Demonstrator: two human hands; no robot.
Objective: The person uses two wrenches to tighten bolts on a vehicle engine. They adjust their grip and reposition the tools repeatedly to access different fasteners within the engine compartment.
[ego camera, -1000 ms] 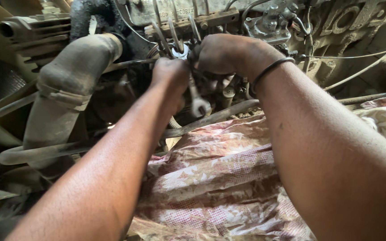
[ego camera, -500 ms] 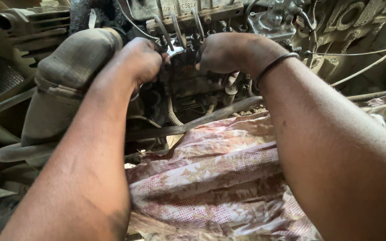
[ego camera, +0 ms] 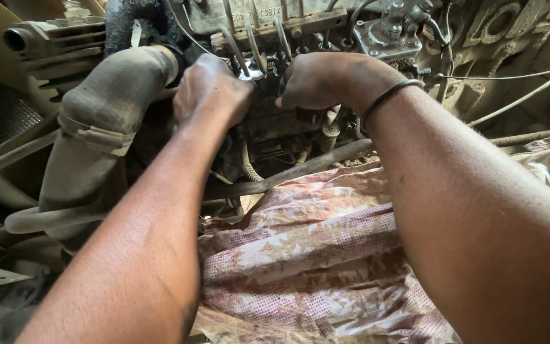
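Head view: left hand (ego camera: 212,89) has shifted right; both hands, right hand (ego camera: 326,79) too, stay clenched at pipes (ego camera: 259,48).

One head-worn camera looks down, close, over both forearms onto the engine (ego camera: 326,38).

You face a grimy engine bay rather than a room; a dust-coated rubber hose (ego camera: 100,121) curves down at left; a red-and-cream patterned cloth (ego camera: 313,255) is draped across the foreground; a dark rod (ego camera: 300,169) crosses above it; daylight falls evenly.
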